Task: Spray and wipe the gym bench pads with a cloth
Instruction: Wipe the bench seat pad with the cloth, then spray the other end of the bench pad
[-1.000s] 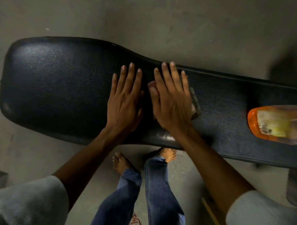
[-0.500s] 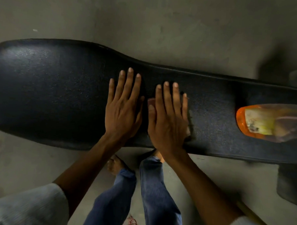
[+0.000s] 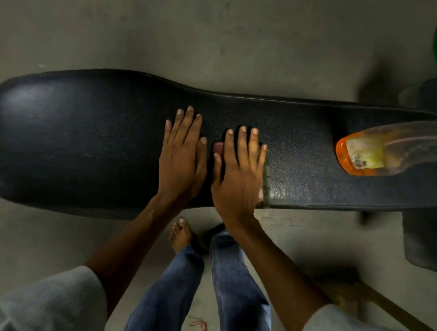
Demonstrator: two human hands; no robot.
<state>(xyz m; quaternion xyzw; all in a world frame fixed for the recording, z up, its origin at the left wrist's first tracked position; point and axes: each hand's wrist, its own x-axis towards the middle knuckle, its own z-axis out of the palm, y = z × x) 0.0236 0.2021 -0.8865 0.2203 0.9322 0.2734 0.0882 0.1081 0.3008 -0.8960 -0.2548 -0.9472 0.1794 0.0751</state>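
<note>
Wiping stage, judged about midway. Your right hand [image 3: 237, 176] presses flat on the cloth [image 3: 264, 186] at the black bench pad's [image 3: 76, 139] near edge; your left hand [image 3: 181, 158], fingers spread, lies empty just beside it. The spray bottle [image 3: 358, 156] lies on the pad's far-right end; that narrow end looks unwiped.

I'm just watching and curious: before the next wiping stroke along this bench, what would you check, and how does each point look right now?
1. Cloth under the right hand: ok, its edges peek out beside the palm.
2. Left hand flat on the bench pad: ok, it lies beside the right hand.
3. Spray bottle out of the way: not ok, it lies on the pad to the right.
4. Pad wet enough: cannot tell.
5. Wide end of the pad free: ok.
</note>
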